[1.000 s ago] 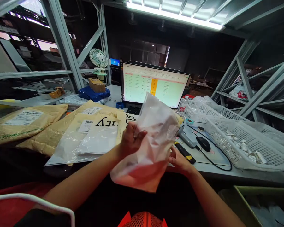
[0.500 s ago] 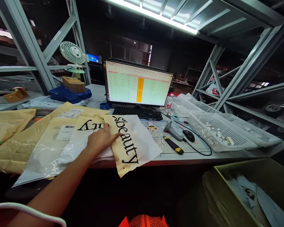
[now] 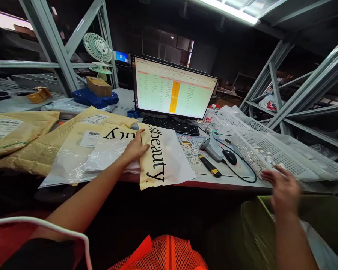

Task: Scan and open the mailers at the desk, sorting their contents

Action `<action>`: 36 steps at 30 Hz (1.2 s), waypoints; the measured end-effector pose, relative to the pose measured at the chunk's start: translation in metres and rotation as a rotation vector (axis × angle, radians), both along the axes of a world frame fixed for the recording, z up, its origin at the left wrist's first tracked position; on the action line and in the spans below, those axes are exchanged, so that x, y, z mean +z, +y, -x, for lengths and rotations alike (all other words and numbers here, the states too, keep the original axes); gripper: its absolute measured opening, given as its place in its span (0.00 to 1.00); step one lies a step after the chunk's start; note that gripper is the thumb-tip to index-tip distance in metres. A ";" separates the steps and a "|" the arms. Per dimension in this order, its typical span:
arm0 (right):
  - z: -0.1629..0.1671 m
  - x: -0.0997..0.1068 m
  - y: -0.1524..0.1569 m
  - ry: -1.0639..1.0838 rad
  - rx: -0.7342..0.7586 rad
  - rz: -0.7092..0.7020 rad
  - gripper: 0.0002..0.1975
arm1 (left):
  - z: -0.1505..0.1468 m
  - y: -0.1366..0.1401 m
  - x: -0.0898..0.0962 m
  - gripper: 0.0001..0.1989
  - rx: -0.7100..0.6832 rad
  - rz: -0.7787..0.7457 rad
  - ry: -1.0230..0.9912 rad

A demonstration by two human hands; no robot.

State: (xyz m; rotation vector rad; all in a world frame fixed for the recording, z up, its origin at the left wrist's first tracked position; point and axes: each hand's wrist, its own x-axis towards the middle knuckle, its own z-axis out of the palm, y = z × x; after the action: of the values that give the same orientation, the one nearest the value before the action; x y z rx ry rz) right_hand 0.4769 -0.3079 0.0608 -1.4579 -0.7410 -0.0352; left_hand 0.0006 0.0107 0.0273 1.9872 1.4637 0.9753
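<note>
My left hand (image 3: pixel 134 148) is at the left edge of a cream and white plastic mailing bag (image 3: pixel 160 159) printed "sbeauty" in black. Its thumb lies over the bag's face, and the other fingers are partly hidden. The bag's lower end sticks out past the table's front edge. Under my left wrist lies a stack of similar white bags (image 3: pixel 107 155). My right hand (image 3: pixel 284 187), blurred, is at the front corner of a white perforated basket (image 3: pixel 293 161) with small white bottles (image 3: pixel 269 157) in it. Whether it holds anything is unclear.
Yellowish padded parcels (image 3: pixel 42 146) lie at the left. A monitor (image 3: pixel 174 88) and keyboard (image 3: pixel 169 125) stand behind. A utility knife (image 3: pixel 210 166), scanner (image 3: pixel 212 150) and corded mouse (image 3: pixel 229 157) lie right of the bag. A green-lined bin (image 3: pixel 259 221) stands below right.
My right hand has come into view at the basket. The printed bag has turned a little, its lower end swinging left toward upright. The whole view has shifted.
</note>
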 end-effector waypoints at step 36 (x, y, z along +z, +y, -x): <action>0.097 0.096 0.172 -0.426 1.106 1.248 0.21 | -0.012 -0.091 -0.041 0.19 -0.602 -0.659 0.544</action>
State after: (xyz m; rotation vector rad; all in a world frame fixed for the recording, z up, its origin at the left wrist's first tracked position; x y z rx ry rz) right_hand 0.3795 -0.1357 0.1572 -1.9557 -2.0584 1.1773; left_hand 0.0124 -0.0799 -0.0140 3.1028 0.6688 0.7146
